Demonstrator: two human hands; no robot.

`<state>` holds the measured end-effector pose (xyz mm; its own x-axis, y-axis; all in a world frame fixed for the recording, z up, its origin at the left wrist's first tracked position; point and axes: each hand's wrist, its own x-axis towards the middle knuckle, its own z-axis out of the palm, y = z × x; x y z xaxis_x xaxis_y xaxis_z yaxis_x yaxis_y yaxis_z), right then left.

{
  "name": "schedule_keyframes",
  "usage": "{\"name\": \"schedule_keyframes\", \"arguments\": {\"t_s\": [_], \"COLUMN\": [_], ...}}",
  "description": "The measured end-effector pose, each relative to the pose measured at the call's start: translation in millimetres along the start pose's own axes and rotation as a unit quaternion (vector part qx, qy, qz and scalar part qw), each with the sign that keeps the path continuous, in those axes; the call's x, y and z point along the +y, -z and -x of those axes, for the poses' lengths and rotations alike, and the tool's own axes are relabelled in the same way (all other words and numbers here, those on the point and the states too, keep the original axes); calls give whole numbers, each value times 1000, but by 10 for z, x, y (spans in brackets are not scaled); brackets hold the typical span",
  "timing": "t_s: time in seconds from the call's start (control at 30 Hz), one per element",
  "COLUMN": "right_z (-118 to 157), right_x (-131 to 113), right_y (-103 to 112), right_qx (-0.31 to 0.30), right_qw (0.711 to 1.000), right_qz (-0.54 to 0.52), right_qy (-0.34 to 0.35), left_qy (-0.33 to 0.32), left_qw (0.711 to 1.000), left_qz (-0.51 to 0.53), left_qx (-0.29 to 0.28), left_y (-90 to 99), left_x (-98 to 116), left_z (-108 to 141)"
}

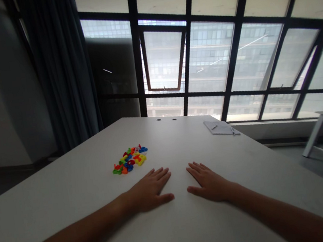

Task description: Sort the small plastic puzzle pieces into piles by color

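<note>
My left hand [150, 189] lies flat, palm down, on the white table [84, 196], with its thumb held away from the fingers. To its right, my right hand [208, 182] rests the same way, and a gap of bare tabletop separates the two thumbs. Neither hand holds anything. Just beyond my left hand, a little to the left, is a loose pile of small colourful plastic pieces [129, 159] in red, yellow, green, blue and orange. Some of them look like letters or numbers, but they are too small to read. No finger touches the pile.
Sheets of paper [221, 127] with pens on them lie at the table's far right edge. Two dark round fittings [166, 119] sit near the far edge. Behind stand large windows [212, 53] and a dark curtain [60, 67]. Another white table [319, 131] is at the right.
</note>
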<state>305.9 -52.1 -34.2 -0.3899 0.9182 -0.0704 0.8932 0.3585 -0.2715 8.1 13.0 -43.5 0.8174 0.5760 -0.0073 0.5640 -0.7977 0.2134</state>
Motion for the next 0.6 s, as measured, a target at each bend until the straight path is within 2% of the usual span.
{"name": "schedule_keyframes", "arguments": {"t_s": [0.2,0.3,0.37,0.47,0.53,0.6], "right_z": [-4,-9,-7,3,13,24], "right_x": [0,6,7,6,3,-1], "right_y": [-7,-8,-9,-9,-7,-1], "right_qx": [9,10,11,10,7,4], "right_qw": [1000,1000,1000,1000,1000,1000], "right_qz": [10,12,7,-7,-15,-21], "right_qy": [3,7,8,9,6,3], "left_qy": [-9,-31,-30,48,123,174], "left_qw": [1000,997,987,959,944,936], "left_qz": [-15,-57,-109,-167,-176,-164], "left_qx": [14,52,118,224,252,259], "left_y": [-24,86,226,424,477,450], "left_x": [34,-69,-277,-771,-1115,-1380], "left_z": [3,-6,7,71,125,161]}}
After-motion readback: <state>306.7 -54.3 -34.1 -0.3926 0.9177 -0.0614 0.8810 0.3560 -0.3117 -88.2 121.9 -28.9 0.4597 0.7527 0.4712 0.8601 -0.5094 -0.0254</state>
